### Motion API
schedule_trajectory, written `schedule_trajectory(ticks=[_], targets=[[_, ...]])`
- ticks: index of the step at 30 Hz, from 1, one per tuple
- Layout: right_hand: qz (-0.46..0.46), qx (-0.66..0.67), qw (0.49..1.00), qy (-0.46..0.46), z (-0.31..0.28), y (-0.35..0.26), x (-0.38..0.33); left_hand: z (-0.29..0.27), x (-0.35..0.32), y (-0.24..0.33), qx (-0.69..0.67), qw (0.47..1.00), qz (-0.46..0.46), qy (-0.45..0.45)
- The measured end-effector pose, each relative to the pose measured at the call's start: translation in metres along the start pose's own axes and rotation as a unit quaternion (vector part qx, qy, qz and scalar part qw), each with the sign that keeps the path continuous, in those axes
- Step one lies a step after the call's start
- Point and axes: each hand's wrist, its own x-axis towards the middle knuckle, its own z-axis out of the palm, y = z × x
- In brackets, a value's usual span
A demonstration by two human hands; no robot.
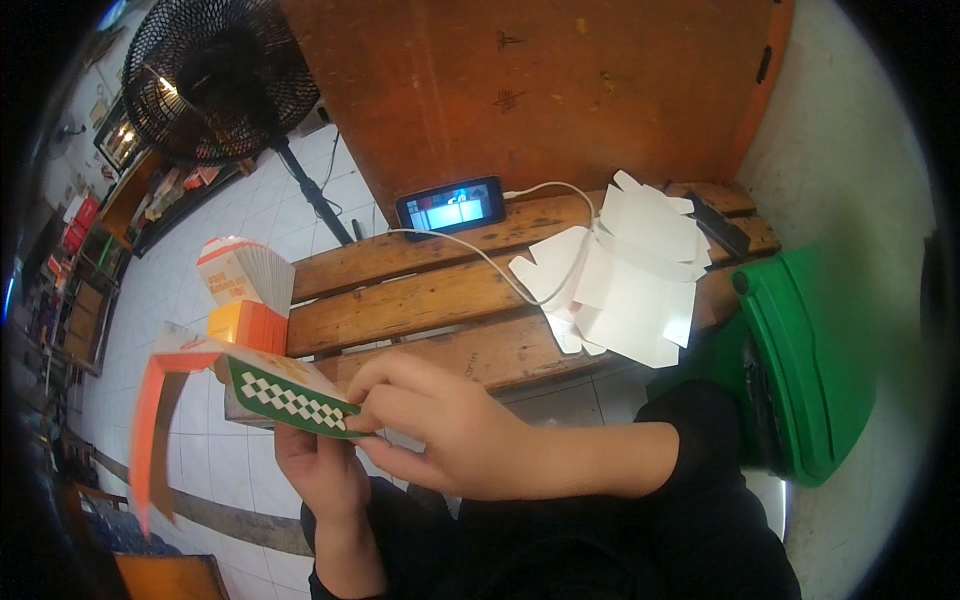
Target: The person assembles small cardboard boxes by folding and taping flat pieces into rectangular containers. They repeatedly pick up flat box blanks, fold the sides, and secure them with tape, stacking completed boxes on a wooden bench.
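- Over the near left corner of the bench, a part-folded carton is gripped by the left hand underneath, the right hand at its green panel
- Toward the right end, white card pieces are laid

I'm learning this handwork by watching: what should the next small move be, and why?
Probably fold the orange flap back toward the carton. It hangs loose past the carton's left end, while the right hand pinches the right end of the green patterned panel and the left hand sits beneath.
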Motion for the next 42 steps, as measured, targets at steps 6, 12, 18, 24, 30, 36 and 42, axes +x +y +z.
schedule_trajectory(ticks=[6,12,18,24,30,36,42], targets=[[0.005,-0.058,0.998,0.009,-0.008,-0.001,0.004,0.005,-0.013,0.013,0.034,0.996,0.029,-0.073],[0.041,-0.037,0.998,-0.041,-0.024,-0.002,0.010,0.002,-0.015,0.011,0.018,0.993,0.034,-0.110],[-0.031,-0.057,0.997,-0.043,-0.019,0.002,0.011,-0.003,-0.011,0.005,0.048,0.994,0.047,-0.083],[-0.033,-0.078,0.996,-0.030,-0.013,0.005,0.008,0.005,-0.009,0.009,-0.056,0.998,-0.002,-0.040],[-0.060,-0.062,0.996,-0.004,-0.009,0.011,0.014,-0.001,-0.006,0.007,-0.074,0.996,-0.026,-0.052],[0.039,0.007,0.998,-0.039,-0.009,0.004,0.005,-0.013,0.001,0.000,-0.120,0.984,-0.058,-0.115],[-0.031,-0.119,0.983,-0.135,0.009,0.009,-0.004,0.005,-0.001,0.003,-0.201,0.978,0.056,0.002]])
